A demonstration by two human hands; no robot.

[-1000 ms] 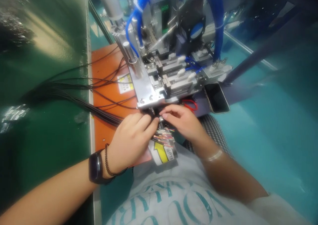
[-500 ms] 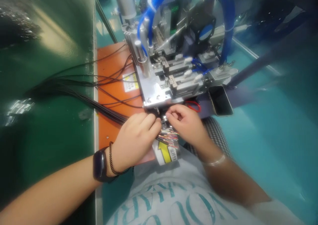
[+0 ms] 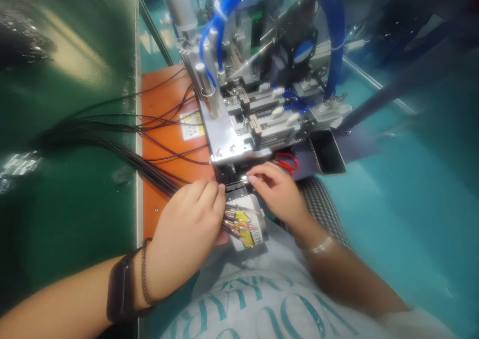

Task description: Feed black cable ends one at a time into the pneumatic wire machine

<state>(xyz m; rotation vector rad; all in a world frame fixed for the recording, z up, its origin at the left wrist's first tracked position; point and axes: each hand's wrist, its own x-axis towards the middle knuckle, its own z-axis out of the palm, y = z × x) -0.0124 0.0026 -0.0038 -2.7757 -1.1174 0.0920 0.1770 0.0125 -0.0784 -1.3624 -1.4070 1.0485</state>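
Note:
My left hand [image 3: 190,226] is closed round a bundle of black cables [image 3: 159,176]. The stripped, multicoloured wire ends [image 3: 239,224] stick out past its fingers, over a white label plate [image 3: 258,234] with a yellow arrow. My right hand [image 3: 275,186] has thumb and forefinger pinched together at a small black fixture [image 3: 235,186] on the machine's front edge. A tiny pale, shiny piece [image 3: 244,178] shows at those fingertips, too small to name. The left fingertips are close to the fixture's left side, and the palm hides part of the bundle.
A metal machine [image 3: 232,139] with thick blue tubing [image 3: 337,44] stands just beyond my hands on an orange board [image 3: 164,99]. Red-handled scissors or pliers [image 3: 288,163] and a phone [image 3: 327,152] lie to the right. Black cables trail left across a green surface [image 3: 82,189].
My left hand has drawn back toward my body and slightly left with the cable bundle, uncovering more of the fixture. The right hand stays pinched at about the same place.

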